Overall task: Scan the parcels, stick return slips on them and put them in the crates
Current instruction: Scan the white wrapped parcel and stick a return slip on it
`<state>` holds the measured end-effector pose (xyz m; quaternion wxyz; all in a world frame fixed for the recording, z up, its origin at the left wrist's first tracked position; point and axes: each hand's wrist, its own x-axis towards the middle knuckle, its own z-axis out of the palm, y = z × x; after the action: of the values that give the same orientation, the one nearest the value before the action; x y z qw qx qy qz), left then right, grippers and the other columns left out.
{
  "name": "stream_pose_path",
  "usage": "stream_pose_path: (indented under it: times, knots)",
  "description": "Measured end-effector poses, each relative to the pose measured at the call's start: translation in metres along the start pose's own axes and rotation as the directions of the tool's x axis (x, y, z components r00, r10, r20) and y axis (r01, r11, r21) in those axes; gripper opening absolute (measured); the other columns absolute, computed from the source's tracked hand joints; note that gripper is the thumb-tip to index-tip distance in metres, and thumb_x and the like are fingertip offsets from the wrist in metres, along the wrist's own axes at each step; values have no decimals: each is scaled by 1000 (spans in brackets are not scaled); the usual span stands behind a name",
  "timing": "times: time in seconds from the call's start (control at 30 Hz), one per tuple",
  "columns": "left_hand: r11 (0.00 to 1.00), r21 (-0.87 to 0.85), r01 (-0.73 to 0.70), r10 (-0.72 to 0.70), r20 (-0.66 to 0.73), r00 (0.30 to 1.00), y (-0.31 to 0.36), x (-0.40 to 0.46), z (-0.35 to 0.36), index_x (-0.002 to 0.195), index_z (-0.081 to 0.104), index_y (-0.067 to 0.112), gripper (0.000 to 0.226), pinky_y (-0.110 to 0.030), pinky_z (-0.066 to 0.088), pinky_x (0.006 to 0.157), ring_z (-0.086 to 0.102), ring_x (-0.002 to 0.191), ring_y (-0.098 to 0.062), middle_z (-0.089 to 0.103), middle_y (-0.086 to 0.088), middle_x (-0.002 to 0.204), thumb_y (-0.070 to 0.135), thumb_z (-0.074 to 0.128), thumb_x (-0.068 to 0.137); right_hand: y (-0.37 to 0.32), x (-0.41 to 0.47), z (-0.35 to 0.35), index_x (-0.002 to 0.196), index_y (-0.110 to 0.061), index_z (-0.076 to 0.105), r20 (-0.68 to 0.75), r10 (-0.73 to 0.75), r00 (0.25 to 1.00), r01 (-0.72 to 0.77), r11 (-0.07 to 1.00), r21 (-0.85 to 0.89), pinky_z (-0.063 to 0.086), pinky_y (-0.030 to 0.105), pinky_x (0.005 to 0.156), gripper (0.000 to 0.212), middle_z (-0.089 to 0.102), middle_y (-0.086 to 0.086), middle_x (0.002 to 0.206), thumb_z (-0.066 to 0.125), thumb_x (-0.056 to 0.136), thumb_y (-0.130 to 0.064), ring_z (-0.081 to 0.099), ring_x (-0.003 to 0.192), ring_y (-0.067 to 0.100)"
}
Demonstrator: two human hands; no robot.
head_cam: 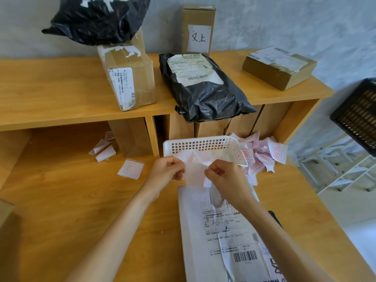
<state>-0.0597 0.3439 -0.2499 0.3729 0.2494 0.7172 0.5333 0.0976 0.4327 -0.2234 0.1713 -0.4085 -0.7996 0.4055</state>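
Observation:
Both hands hold one white return slip (194,174) above the desk. My left hand (166,169) pinches its left edge and my right hand (223,176) pinches its right edge, where a red-printed strip curls away. Directly below lies a white parcel (203,231) with shipping labels and a barcode. A white perforated basket (203,144) holding more slips stands just beyond my hands. On the upper shelf rest a black bag parcel (203,88), a taped cardboard box (130,78), a flat cardboard box (278,68) and a tall box (198,27).
A pile of red-stamped slips (262,155) lies right of the basket; loose slips (132,168) lie to its left. A black bag (97,19) sits on a box at the back left. A black crate (360,117) stands on a white rack (345,171) at the right.

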Motion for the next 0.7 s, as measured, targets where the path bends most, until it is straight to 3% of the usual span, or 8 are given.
stream_pose_path:
  times: [0.07,0.13,0.27,0.43,0.57,0.7]
  knots:
    - [997,74,2,2,-51,999,1,15,-1,78,70,2,13,-20,53,59,60,62,-13,66,-5,70,5,62,89,2,5,-7,70,-13,63,-19,20,1000,-20,1000,20,45,27,61,17,58,-5,63,63,88,-14,53,62,13]
    - [990,139,3,11,-105,994,3,31,2,76,69,6,15,-23,54,62,60,63,-13,66,-3,70,5,61,89,5,10,-14,75,-9,65,-35,31,999,-31,999,25,41,18,55,15,60,-4,66,62,88,-15,52,61,10]
    - [971,238,-20,62,-174,983,8,55,11,69,65,6,20,-32,53,68,58,62,-16,63,-4,65,4,59,88,11,17,-25,70,-15,61,-92,47,995,-47,999,2,36,17,52,19,61,-6,68,61,89,-18,51,60,9]
    - [944,330,-19,91,-206,974,-2,70,13,77,68,-6,17,-37,55,71,59,65,-18,66,-13,70,3,57,85,17,20,-34,70,-21,61,-153,58,986,-62,998,-23,49,30,60,20,68,-5,80,61,90,-21,61,69,15]
    - [924,380,-36,115,-186,976,-6,69,12,84,67,2,7,-18,45,57,59,69,-13,65,-3,75,8,63,86,17,18,-34,75,-18,62,-153,59,986,-66,997,-38,54,33,64,15,67,-7,81,61,90,-21,63,71,17]
    - [932,354,-74,141,-166,976,-3,62,13,89,63,10,9,-22,48,64,62,78,-18,65,-4,88,7,68,83,12,14,-30,78,-13,66,-140,49,989,-54,998,-32,52,33,63,17,66,-6,76,61,91,-21,64,71,21]
